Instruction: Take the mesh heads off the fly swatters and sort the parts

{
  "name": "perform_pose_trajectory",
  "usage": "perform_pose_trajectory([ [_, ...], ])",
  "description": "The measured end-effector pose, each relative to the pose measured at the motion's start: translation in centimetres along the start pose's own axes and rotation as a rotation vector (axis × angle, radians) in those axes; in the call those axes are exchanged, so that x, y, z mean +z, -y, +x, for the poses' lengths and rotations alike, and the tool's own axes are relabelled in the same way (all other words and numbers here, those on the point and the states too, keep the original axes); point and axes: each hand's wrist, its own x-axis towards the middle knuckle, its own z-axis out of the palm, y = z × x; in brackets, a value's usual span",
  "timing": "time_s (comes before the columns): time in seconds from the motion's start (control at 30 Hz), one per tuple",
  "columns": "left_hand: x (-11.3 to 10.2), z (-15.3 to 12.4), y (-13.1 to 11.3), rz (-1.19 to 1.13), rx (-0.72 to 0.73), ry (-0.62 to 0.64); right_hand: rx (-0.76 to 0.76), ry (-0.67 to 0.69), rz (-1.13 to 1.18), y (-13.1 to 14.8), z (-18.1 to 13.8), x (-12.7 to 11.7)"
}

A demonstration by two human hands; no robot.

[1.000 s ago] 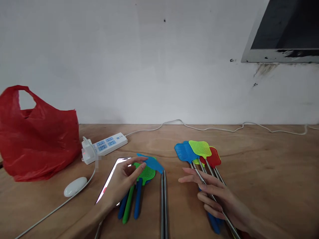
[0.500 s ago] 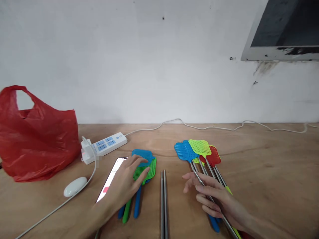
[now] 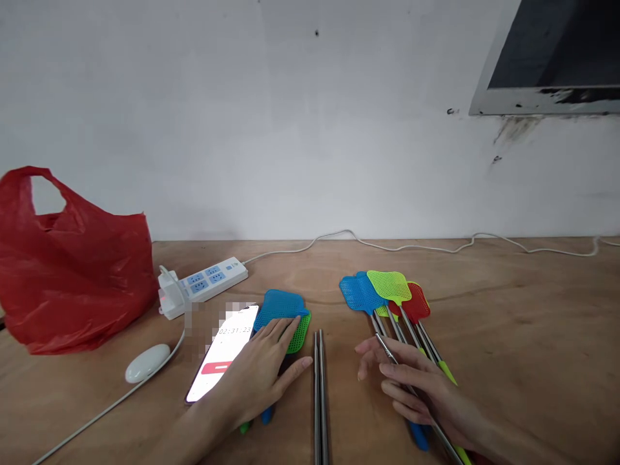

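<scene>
My left hand point(image 3: 268, 365) lies over a small pile of fly-swatter heads. Its fingers are stretched out with the thumb apart, and the fingertips touch the blue swatter head point(image 3: 279, 307). Beneath that, a green swatter head point(image 3: 299, 332) partly shows; the handles are mostly covered by my hand. My right hand point(image 3: 421, 381) is closed around a slim metal rod point(image 3: 387, 349), which slants down toward the lower right. Behind that hand, several swatters with blue, a yellow-green head point(image 3: 389, 286) and a red head point(image 3: 420, 302) lie fanned out, metal shafts toward me.
Two metal rods point(image 3: 320, 394) lie side by side between my hands. A lit phone point(image 3: 227, 349) is beside my left wrist. Farther left are a white power strip point(image 3: 217, 279), a white oval device point(image 3: 146, 363) and a red plastic bag point(image 3: 72, 271). A thin cable point(image 3: 402, 248) runs along the wall.
My left hand has come down and toward me, uncovering more of the phone screen. The blue and green swatter heads under it have shifted slightly right. My right hand has barely moved.
</scene>
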Motion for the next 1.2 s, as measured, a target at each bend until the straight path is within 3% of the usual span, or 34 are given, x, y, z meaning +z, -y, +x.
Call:
perform_pose_trajectory([
  [0.47,1.2,0.0,0.2,0.096,-0.002,0.044,-0.004,0.007,-0.004,-0.1,0.0,0.0],
  [1.2,1.7,0.4,0.0,0.089,-0.015,-0.071,0.005,0.019,0.032,-0.2,0.2,-0.1],
])
